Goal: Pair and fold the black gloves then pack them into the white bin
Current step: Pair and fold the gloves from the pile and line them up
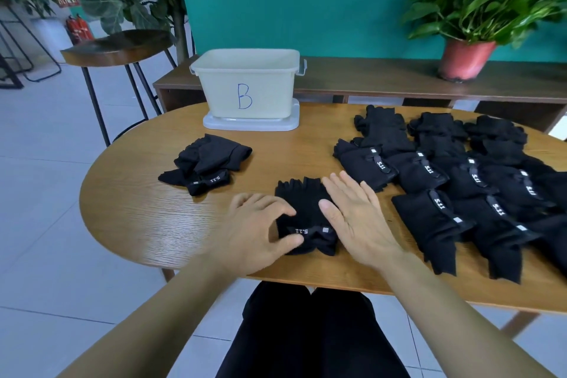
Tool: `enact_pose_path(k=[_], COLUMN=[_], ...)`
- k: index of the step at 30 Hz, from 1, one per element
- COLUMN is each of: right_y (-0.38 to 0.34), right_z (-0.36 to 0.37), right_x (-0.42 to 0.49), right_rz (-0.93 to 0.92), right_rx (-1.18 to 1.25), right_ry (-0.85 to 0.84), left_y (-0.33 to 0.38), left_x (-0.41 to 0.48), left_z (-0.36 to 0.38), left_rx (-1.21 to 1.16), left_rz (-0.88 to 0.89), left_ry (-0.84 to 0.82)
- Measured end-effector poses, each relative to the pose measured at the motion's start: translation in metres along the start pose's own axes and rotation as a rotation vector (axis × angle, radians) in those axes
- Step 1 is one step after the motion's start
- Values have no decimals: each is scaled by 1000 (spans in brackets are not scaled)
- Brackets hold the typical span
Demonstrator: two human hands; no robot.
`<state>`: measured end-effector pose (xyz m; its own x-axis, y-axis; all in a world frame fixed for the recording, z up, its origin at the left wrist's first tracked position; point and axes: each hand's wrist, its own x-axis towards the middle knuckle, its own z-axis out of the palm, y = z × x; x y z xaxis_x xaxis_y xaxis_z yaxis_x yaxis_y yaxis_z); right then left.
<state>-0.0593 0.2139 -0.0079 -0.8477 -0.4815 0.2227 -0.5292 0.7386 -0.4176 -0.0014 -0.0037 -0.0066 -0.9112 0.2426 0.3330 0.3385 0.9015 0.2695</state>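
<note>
A folded pair of black gloves (pixel 303 212) lies on the wooden table (pixel 147 218) near its front edge. My left hand (pixel 254 233) grips its left side, thumb and fingers curled onto the fabric. My right hand (pixel 352 215) lies flat, fingers straight, along the pair's right side. Another folded black pair (pixel 208 163) sits to the left. Several black gloves (pixel 460 181) lie in overlapping rows on the right half of the table. The white bin (pixel 248 86), marked with a blue B, stands on its lid at the table's far edge.
A bar stool (pixel 119 49) stands left of the table. Behind the table runs a low wooden shelf (pixel 368 77) with a potted plant (pixel 469 58) at the right. My legs are under the table's front edge.
</note>
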Motion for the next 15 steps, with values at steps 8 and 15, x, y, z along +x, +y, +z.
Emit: enact_pose_path(k=[8,15], right_y=[1,1], right_z=[3,7], right_x=[-28,-33], right_rz=[-229,-195], right_rx=[-271,-196], right_ry=[15,-23], left_y=[0,1], left_x=[-3,-3], left_z=[12,20], left_rx=[83,41], left_rz=[132,62], left_ry=[-13,94])
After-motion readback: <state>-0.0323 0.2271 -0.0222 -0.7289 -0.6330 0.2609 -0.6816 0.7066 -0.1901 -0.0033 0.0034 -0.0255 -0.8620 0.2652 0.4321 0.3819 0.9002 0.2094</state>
